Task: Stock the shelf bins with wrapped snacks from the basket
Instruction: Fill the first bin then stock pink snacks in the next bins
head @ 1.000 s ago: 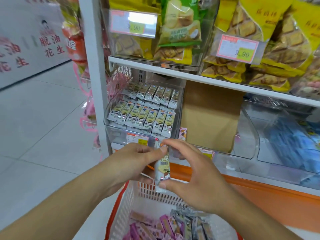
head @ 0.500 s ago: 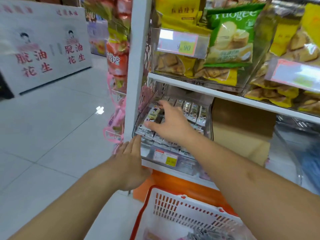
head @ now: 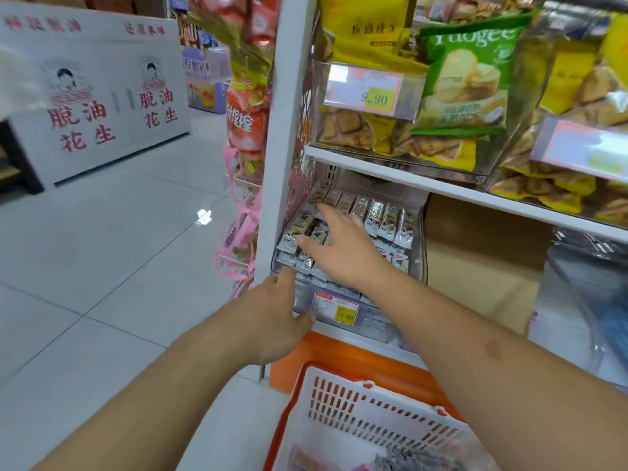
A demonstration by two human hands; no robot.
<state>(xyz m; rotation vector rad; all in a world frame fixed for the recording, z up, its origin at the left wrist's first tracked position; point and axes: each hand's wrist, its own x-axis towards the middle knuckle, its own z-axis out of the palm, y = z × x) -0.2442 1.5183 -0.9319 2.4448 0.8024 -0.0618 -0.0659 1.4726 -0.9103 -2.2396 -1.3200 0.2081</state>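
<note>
Head view, left to right: left hand (head: 277, 321), fingers straight, resting against front wall of clear bin (head: 356, 321), thumb just beside price tag (head: 336, 309). Right hand (head: 343, 246) just above and beyond, fingers spread flat over rows of snacks (head: 384, 219) inside bin, grip loose, pinching nothing. Basket (head: 373, 413) below both wrists, more wrapped snacks at its bottom. Cardboard (head: 482, 260) right of bin.
</note>
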